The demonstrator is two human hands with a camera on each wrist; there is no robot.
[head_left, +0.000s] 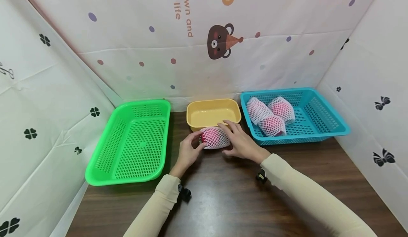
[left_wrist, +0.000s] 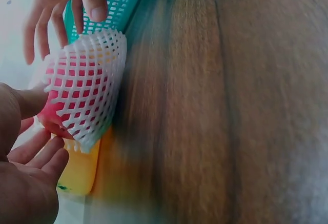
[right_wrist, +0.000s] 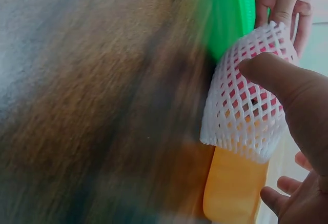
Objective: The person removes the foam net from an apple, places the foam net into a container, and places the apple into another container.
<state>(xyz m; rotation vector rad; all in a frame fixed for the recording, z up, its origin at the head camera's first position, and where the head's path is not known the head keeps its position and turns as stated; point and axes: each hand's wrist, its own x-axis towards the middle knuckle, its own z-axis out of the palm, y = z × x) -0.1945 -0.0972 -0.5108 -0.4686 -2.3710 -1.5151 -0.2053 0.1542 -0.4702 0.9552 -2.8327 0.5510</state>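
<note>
By the head view, saw a green basket [head_left: 140,145] at nine o'clock from a pink fruit [left_wrist: 55,117] in a white foam net [head_left: 218,137]. Pinched the fruit's bare left end in the left hand [head_left: 188,152], thumb toward six o'clock, fingers toward twelve. Held fruit and net sideways over the dark table [head_left: 220,194], with a yellow basin [head_left: 213,116] just beyond at twelve. Spread the right hand [head_left: 242,145] wide at three, about the net's right end; could not tell contact from near miss. Saw a blue basket [head_left: 310,123] farther out, between two and three, with three net-wrapped fruits [head_left: 273,125] in its left part.
</note>
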